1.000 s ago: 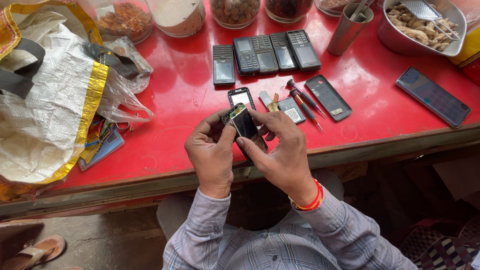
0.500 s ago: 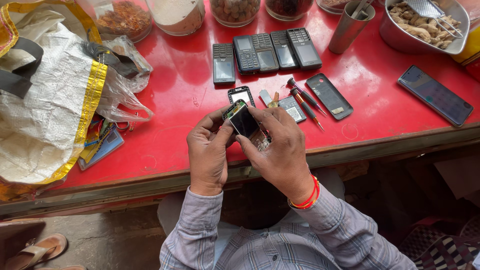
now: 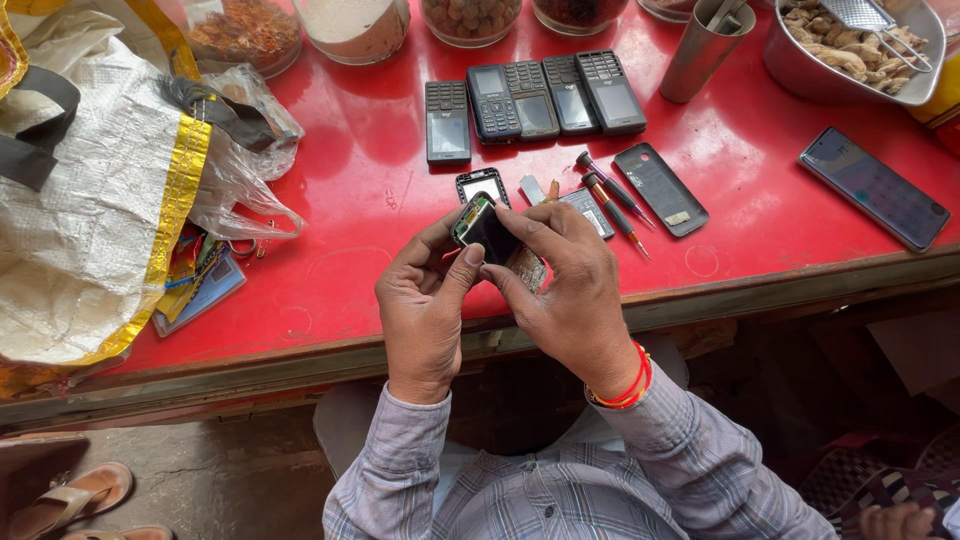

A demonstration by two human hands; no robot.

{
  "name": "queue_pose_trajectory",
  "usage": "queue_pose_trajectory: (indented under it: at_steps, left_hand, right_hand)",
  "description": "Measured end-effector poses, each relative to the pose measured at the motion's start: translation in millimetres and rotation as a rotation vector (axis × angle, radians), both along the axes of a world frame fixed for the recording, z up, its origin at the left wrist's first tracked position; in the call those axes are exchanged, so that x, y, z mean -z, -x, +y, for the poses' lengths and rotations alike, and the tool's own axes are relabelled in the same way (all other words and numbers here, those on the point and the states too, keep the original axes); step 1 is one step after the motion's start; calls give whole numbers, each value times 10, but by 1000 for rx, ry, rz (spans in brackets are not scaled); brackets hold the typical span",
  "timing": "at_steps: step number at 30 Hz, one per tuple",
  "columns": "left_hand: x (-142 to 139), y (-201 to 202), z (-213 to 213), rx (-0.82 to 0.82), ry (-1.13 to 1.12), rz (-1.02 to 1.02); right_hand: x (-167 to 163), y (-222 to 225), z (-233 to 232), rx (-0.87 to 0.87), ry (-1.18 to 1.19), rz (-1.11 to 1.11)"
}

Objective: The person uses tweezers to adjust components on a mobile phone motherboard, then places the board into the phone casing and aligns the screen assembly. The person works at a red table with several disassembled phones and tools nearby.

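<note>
Head view: our left hand (image 3: 425, 320) and right hand (image 3: 570, 290) both closed on small opened keypad phone (image 3: 487, 232), held above front edge of red bench (image 3: 340, 200). Casing looks partly off; detached front frame (image 3: 482, 184), back cover (image 3: 660, 188), two screwdrivers (image 3: 612, 200) lie beyond. Five intact phones (image 3: 535, 98) in row. Steel bowl (image 3: 800, 75) holds ginger root; steel cup (image 3: 698, 55) holds tools; jars at far edge.
</note>
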State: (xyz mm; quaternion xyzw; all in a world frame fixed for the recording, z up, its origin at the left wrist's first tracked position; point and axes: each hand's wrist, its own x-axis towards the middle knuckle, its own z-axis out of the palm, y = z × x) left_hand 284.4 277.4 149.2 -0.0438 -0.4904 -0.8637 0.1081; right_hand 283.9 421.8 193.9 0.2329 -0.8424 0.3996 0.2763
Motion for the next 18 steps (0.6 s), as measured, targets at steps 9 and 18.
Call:
queue_pose_trajectory:
  at_steps: [9, 18]
  left_hand:
    - [-57, 18, -17, -101, 35, 4]
    - [-136, 44, -25, -21, 13, -31]
  right_hand:
    - [72, 51, 112, -116, 133, -100]
    - [199, 179, 395, -368, 639, -817]
